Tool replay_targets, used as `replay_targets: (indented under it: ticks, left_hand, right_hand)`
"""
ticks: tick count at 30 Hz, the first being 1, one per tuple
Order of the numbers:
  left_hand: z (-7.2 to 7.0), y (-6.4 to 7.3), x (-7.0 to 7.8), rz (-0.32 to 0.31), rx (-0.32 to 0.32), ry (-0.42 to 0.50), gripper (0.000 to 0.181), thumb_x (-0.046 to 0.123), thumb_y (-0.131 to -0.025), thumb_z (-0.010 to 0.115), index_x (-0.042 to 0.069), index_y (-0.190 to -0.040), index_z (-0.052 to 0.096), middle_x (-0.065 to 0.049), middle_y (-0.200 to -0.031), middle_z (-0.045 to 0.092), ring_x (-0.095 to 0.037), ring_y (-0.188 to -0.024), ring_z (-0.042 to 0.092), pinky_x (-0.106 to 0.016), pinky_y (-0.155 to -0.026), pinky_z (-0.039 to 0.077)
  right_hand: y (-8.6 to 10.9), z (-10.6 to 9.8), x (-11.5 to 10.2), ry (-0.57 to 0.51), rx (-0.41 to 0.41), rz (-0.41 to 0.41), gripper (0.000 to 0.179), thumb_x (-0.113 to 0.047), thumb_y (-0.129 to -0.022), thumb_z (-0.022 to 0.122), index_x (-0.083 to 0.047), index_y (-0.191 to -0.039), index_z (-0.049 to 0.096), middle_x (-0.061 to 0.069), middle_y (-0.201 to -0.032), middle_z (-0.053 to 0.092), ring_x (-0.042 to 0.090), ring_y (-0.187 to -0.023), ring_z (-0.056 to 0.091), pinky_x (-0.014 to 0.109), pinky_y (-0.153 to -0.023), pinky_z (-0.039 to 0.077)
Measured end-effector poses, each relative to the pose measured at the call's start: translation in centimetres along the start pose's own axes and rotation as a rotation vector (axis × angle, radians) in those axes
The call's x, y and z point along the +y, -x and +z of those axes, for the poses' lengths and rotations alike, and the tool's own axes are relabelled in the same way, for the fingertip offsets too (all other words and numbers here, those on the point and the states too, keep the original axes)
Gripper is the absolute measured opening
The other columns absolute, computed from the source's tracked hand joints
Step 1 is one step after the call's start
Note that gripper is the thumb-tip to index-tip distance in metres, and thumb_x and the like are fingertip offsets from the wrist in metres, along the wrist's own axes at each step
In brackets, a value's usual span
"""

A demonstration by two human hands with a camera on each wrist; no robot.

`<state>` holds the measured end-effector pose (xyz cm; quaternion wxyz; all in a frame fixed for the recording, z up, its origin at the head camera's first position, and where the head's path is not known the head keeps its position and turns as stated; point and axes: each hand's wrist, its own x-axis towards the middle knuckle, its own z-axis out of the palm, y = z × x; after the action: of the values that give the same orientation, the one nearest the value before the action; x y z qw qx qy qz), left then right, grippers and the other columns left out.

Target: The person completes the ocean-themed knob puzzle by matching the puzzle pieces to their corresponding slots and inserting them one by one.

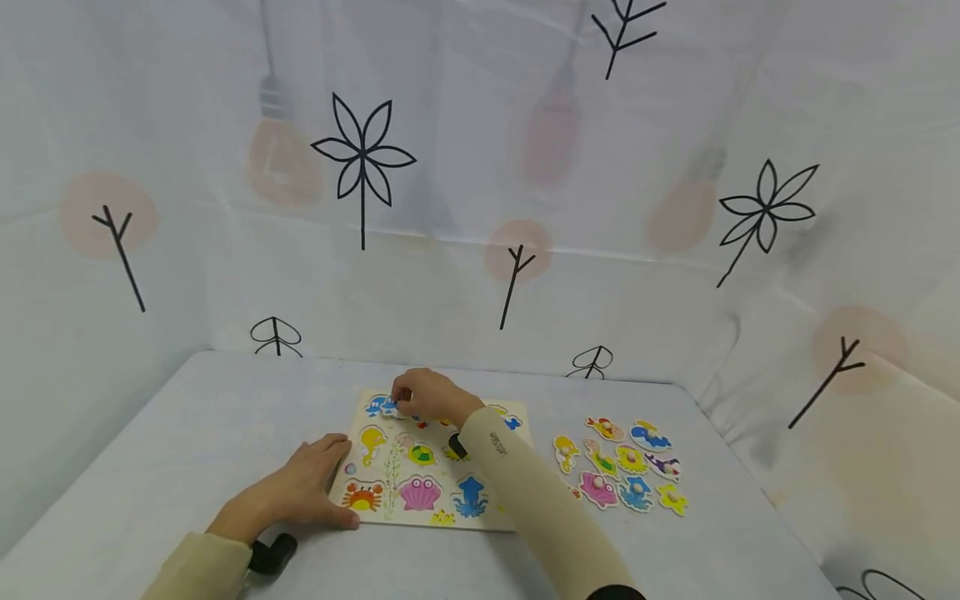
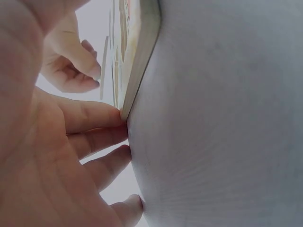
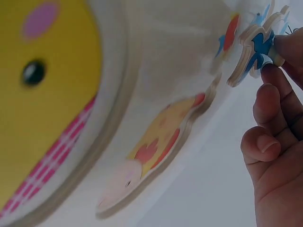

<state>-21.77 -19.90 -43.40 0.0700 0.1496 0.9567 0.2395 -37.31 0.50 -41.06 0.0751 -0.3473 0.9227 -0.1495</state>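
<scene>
My right hand [image 1: 431, 396] is over the back left of a picture puzzle board [image 1: 447, 473]. Its thumb and fingertips pinch a blue-patterned wooden puzzle piece [image 3: 258, 52], which stands tilted close over a blue picture on the board. That piece is partly hidden by the fingers in the head view. At the board's front left corner is my left hand [image 1: 303, 483], its fingers along the left edge and thumb by the front edge. In the left wrist view these fingertips touch the board's side [image 2: 142, 61], fingers extended and barely bent.
Several loose sea-animal pieces lie right of the board, among them a blue whale [image 1: 651, 436], a pink shell [image 1: 597, 490], a yellow seahorse [image 1: 566, 454] and a yellow starfish [image 1: 672, 499]. A patterned white cloth [image 1: 442, 292] hangs behind the table [image 1: 247, 417].
</scene>
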Motion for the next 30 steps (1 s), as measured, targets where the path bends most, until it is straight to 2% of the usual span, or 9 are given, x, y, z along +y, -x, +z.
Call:
replay_targets:
  ticks: [10,17,30]
  left_hand:
    - [0.1,0.0,0.0,0.017,0.003,-0.005,0.112,0.061,-0.057,0.083,-0.004,-0.139,0.042,-0.020,-0.144,0.038,-0.039,-0.134,0.033,-0.066,-0.110,0.014]
    - [0.0,0.0,0.1,0.022,-0.002,-0.006,0.112,0.060,-0.058,0.083,-0.005,-0.139,0.041,-0.021,-0.144,0.037,-0.039,-0.134,0.033,-0.066,-0.110,0.015]
    - [-0.1,0.2,0.1,0.026,0.015,0.000,0.111,0.059,-0.057,0.084,-0.005,-0.138,0.042,-0.021,-0.143,0.039,-0.039,-0.134,0.034,-0.066,-0.110,0.016]
  right_hand:
    - [-1.2,0.8,-0.7,-0.001,-0.020,0.012,0.004,-0.025,-0.093,0.063,-0.024,-0.096,0.064,-0.009,-0.088,0.055,0.008,-0.075,0.053,0.020,-0.062,0.048]
    - [-1.5,0.9,-1.0,0.008,-0.016,0.022,0.004,-0.026,-0.093,0.063,-0.024,-0.096,0.064,-0.010,-0.087,0.055,0.008,-0.076,0.053,0.020,-0.064,0.047]
    - [-1.9,0.8,-1.8,0.032,-0.013,-0.015,0.005,-0.023,-0.093,0.062,-0.021,-0.097,0.066,-0.010,-0.086,0.056,0.007,-0.077,0.052,0.020,-0.065,0.046]
